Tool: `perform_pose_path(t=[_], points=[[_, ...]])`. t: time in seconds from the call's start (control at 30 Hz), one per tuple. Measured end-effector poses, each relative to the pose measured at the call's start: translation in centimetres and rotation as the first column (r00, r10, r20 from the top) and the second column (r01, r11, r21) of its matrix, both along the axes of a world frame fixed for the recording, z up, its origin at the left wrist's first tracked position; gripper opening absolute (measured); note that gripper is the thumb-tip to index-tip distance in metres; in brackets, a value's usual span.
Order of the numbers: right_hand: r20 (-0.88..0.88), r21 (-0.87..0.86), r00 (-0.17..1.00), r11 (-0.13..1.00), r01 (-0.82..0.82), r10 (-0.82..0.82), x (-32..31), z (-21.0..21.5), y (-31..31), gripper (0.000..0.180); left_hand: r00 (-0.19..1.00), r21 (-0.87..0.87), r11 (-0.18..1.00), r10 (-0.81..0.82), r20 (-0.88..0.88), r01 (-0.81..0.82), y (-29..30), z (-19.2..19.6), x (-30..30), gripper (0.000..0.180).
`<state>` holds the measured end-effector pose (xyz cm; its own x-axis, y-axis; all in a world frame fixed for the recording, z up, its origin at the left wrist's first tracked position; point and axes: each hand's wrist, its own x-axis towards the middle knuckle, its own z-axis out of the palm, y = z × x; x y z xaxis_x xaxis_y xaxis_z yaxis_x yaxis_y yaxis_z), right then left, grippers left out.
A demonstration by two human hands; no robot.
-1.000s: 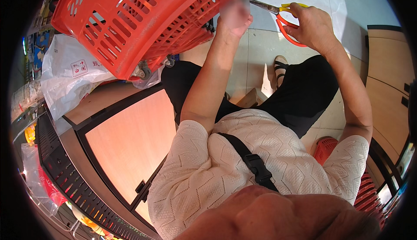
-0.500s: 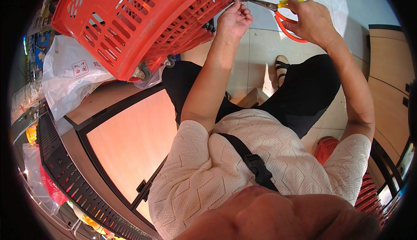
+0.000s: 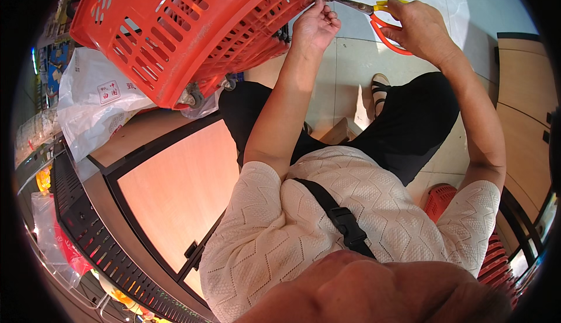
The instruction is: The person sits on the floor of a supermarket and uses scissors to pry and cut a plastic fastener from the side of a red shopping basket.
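Note:
A big red plastic basket (image 3: 193, 25) with a slotted wall and small wheels lies tipped on its side ahead of me. My right hand (image 3: 418, 28) grips scissors (image 3: 374, 16) with orange and yellow handles, their metal blades pointing left at the basket's rim. My left hand (image 3: 315, 25) is closed at that rim, its fingers pinching something small right by the blade tips; what it pinches is too small to tell.
A white plastic bag (image 3: 96, 101) lies under the basket on a wooden counter (image 3: 169, 188) with a black frame. A black slotted shelf edge (image 3: 87, 235) runs at lower left. Another red basket (image 3: 467, 235) stands at my right side. Pale floor tiles (image 3: 350, 77) lie below.
Both hands have risen toward the basket's rim. The scissors' blades have come closer to the rim, and my left hand has closed up against the blade tips.

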<state>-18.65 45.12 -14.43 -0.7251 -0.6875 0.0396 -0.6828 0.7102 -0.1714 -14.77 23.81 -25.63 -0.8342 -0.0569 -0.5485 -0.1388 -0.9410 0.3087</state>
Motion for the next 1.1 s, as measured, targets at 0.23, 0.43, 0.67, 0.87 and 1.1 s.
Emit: perform_pose_path(t=[0.23,0.43,0.67,0.87,1.1], points=[[0.223,-0.055,0.972,0.995,0.087,-0.073,0.6,-1.4,0.4,0.035,0.996,0.085,0.996,-0.003,-0.088,0.011,-0.6,-0.9,0.0,0.013],[0.383,-0.193,0.92,0.966,0.173,-0.088,1.3,-2.5,1.2,0.033,1.0,0.004,1.0,-0.02,0.002,0.02,-0.2,-0.1,0.0,0.014],[0.286,-0.151,0.944,0.965,0.212,-0.163,2.0,-3.2,1.7,0.035,0.999,-0.005,0.999,-0.038,-0.021,0.038,-0.2,-0.2,-0.1,0.016],[-0.052,-0.082,0.99,0.989,0.123,-0.128,2.4,-1.4,1.0,0.04,1.0,-0.006,1.0,-0.03,-0.002,0.03,-0.3,-0.3,-0.2,0.017],[-0.201,0.067,0.979,0.996,0.06,-0.046,2.1,1.8,-0.4,0.047,1.0,0.011,1.0,-0.021,0.001,0.021,-0.1,-0.3,-0.2,0.018]])
